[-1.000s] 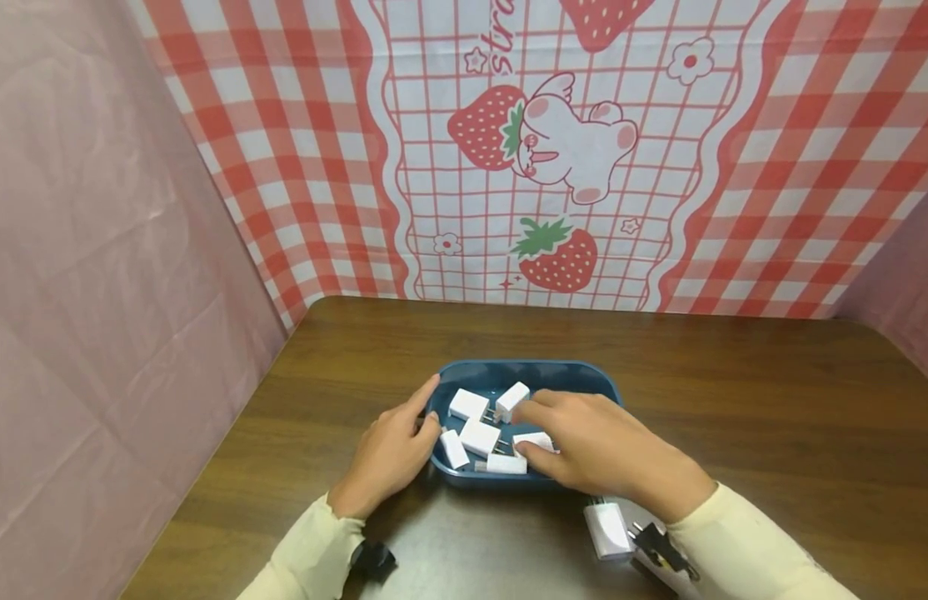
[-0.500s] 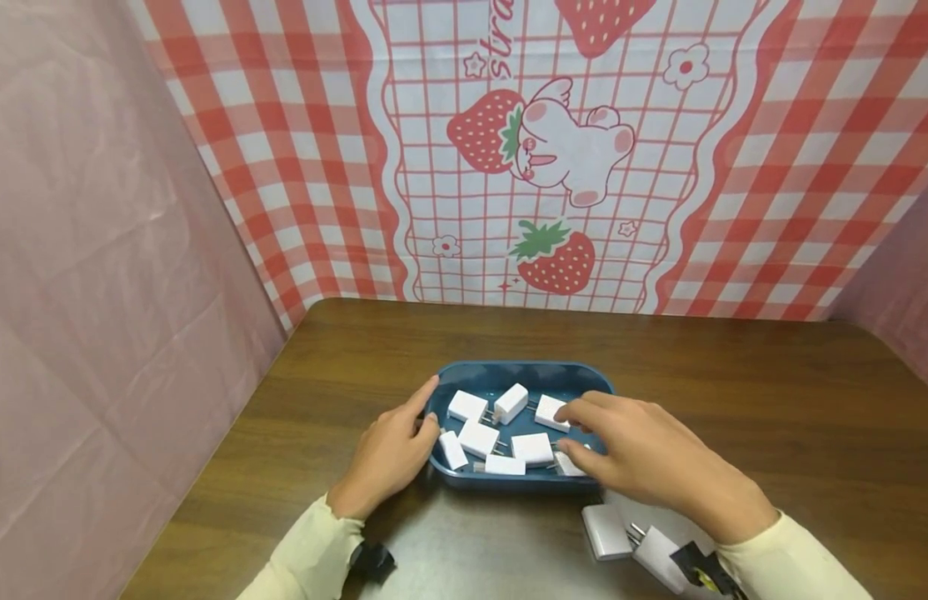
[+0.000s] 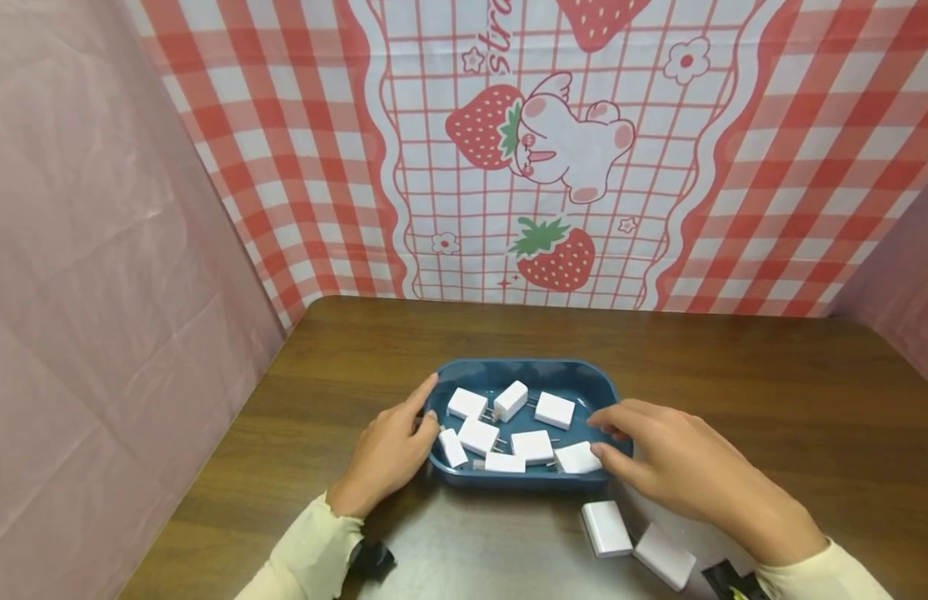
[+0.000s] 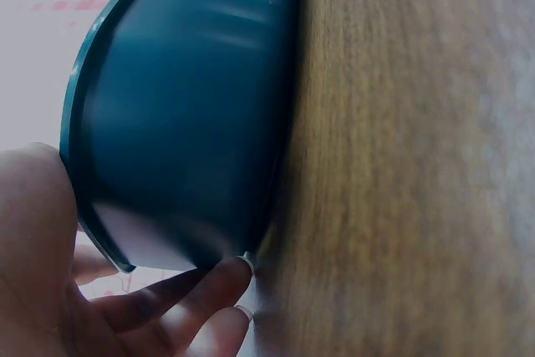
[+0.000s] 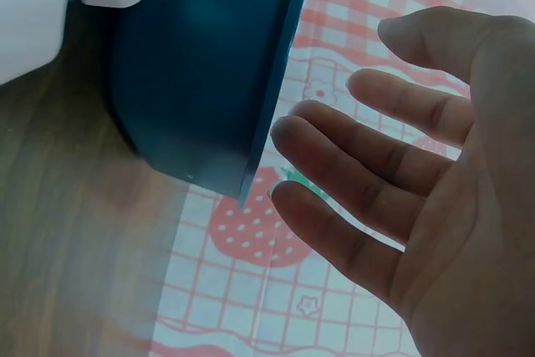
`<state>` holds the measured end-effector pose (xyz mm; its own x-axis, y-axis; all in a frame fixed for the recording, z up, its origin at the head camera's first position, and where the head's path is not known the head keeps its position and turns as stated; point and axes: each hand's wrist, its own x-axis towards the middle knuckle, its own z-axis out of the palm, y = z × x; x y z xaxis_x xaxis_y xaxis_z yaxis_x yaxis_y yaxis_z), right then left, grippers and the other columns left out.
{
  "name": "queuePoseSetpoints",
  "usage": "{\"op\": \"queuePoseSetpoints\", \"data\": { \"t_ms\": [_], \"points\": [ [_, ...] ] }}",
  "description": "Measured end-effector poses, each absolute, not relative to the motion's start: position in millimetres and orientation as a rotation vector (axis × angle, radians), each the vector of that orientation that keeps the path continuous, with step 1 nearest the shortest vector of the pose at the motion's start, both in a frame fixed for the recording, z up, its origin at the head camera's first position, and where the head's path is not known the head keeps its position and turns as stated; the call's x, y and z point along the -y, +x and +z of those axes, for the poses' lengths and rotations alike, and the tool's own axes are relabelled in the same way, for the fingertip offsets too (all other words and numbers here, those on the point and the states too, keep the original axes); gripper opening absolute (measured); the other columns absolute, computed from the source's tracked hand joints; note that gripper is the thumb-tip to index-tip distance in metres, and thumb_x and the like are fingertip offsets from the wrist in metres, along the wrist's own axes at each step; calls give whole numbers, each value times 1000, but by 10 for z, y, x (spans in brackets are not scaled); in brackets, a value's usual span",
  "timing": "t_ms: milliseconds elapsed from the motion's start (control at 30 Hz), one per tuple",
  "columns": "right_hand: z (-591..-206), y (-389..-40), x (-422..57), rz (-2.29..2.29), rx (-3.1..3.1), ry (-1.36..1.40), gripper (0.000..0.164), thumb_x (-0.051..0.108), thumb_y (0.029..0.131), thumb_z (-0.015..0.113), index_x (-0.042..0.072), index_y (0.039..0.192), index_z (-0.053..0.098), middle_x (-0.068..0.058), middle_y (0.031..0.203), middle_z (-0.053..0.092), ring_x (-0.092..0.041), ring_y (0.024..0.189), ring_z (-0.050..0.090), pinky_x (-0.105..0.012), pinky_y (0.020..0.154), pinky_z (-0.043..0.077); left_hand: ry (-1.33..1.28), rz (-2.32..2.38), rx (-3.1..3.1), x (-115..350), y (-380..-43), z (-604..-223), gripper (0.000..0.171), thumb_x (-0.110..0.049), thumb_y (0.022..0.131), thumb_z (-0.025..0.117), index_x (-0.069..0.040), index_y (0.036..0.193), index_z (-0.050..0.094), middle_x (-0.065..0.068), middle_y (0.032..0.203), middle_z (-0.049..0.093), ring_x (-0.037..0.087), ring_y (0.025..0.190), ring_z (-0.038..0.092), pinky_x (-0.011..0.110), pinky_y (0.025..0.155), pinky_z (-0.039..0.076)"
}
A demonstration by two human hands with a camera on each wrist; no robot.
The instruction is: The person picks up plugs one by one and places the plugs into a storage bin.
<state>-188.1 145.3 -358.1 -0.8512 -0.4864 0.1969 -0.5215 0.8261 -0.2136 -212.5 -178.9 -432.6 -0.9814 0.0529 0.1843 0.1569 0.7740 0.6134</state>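
Note:
A dark blue tray (image 3: 524, 364) holds several white plug chargers, among them one by the front right corner (image 3: 578, 457) and one toward the back right (image 3: 555, 411). My left hand (image 3: 392, 450) grips the tray's left end, thumb at the rim; the left wrist view shows its fingers (image 4: 213, 286) against the outer wall (image 4: 184, 89). Over the tray's right rim hovers my right hand (image 3: 685, 458), fingers relaxed and apart. In the right wrist view nothing lies in that hand (image 5: 393, 173), beside the tray wall (image 5: 209, 73).
Two more white chargers, one upright-looking (image 3: 606, 529) and one angled (image 3: 664, 557), lie on the wooden table (image 3: 359, 333) in front of the tray's right end. A red-and-white strawberry cloth (image 3: 554, 167) hangs behind the table.
My right hand has moved right from over the chargers to the tray's right rim, uncovering chargers on that side. The left hand stays at the left end.

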Motion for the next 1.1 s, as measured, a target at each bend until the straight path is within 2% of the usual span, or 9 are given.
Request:
{"op": "queuePoseSetpoints", "data": {
  "t_ms": [400, 533, 700, 833, 1100],
  "points": [
    [-3666, -1759, -1572, 435, 2804, 798, 23, 36, 85, 67, 27, 107, 66, 14, 95, 63, -3, 82, 56, -35, 66, 50, -167, -1006, 2818, 1788, -2121, -4322, 52, -34, 94, 48, -42, 144, 33, 2, 63, 45, 16, 50, 43, 36, 57, 40],
    [-3661, -1690, -1605, 437, 2800, 784, 21, 37, 85, 67, 29, 104, 65, 17, 94, 62, -2, 84, 56, -34, 66, 51, -164, -1013, 2820, 1785, -2120, -4317, 52, -34, 95, 48, -42, 144, 33, 2, 63, 46, 16, 50, 43, 36, 58, 40],
    [-3671, -1610, -1680, 414, 2795, 767, 13, 37, 82, 70, 35, 94, 63, 24, 85, 56, 1, 77, 53, -32, 62, 50, -170, -1008, 2812, 1783, -2126, -4317, 52, -33, 94, 49, -42, 144, 33, 2, 62, 44, 16, 50, 43, 36, 57, 40],
    [-3694, -1567, -1758, 388, 2832, 747, 14, 34, 79, 73, 38, 87, 61, 26, 79, 53, 2, 72, 51, -30, 60, 49, -170, -1004, 2812, 1784, -2126, -4323, 53, -33, 94, 49, -43, 144, 32, 2, 62, 44, 16, 50, 42, 36, 58, 40],
    [-3799, -1532, -1867, 373, 2979, 781, 15, 41, 82, 69, 32, 93, 62, 24, 76, 51, 2, 67, 47, -27, 56, 48, -160, -1001, 2810, 1786, -2131, -4331, 53, -34, 94, 49, -44, 143, 32, 2, 63, 45, 17, 51, 42, 37, 59, 40]
  ]
}}
